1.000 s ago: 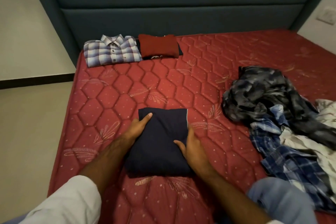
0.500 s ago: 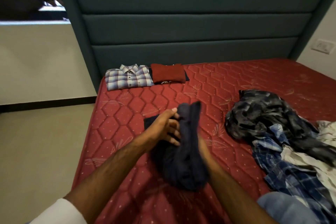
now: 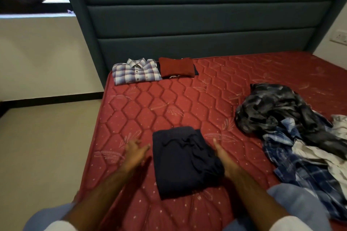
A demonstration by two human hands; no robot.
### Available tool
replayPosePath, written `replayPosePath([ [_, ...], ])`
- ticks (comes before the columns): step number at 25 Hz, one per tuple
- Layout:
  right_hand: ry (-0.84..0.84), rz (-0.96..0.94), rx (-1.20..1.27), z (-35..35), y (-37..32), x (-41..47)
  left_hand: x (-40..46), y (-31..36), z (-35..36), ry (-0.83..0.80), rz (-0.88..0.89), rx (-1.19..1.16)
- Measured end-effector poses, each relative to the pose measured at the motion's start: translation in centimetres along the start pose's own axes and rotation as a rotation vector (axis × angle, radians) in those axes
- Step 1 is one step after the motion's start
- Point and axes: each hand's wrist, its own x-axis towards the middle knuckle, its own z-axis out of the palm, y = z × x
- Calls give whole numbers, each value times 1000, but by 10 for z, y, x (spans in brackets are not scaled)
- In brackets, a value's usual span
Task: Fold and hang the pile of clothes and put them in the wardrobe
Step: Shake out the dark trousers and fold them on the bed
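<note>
Head-camera footage is centred on two bare hands held out over a red quilted mattress (image 3: 131,110). To the left of a folded navy garment (image 3: 180,161), the left hand (image 3: 136,153) is seen with its fingers extended and loosely spread, nothing held in it; it is blurred, and whether it touches the mattress cannot be told. On the other side, the right hand (image 3: 224,159) is stretched out flat with straight fingers, laid along the garment's right edge, and nothing is gripped by it; contact with the cloth appears likely but cannot be confirmed. The navy garment is laid on the mattress between the two hands as a rough rectangle, its upper layer rumpled toward the right. Farther to the right, an unfolded pile of clothes (image 3: 293,133) is heaped on the mattress, made up of a dark grey patterned piece on top, a blue checked shirt below it and some pale fabric at the edge. At the far left corner of the mattress, a folded checked shirt (image 3: 136,72) is set just beside a folded red garment (image 3: 176,66), which is stacked on something dark. Behind them, a teal padded headboard (image 3: 187,24) is seen against the wall, and a pale floor (image 3: 47,146) is visible to the left of the bed.
</note>
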Motion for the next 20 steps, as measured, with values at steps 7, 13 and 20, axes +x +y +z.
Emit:
replayPosePath([
  [7, 68, -150, -780, 23, -15, 1, -18, -10, 28, -540, -225, -448],
  [13, 310, -415, -1019, 17, 13, 16, -31, -2, 60, -385, -233, -676],
  [20, 210, -660, -820, 147, -95, 99, 91, 74, -30, -211, 1, -649],
])
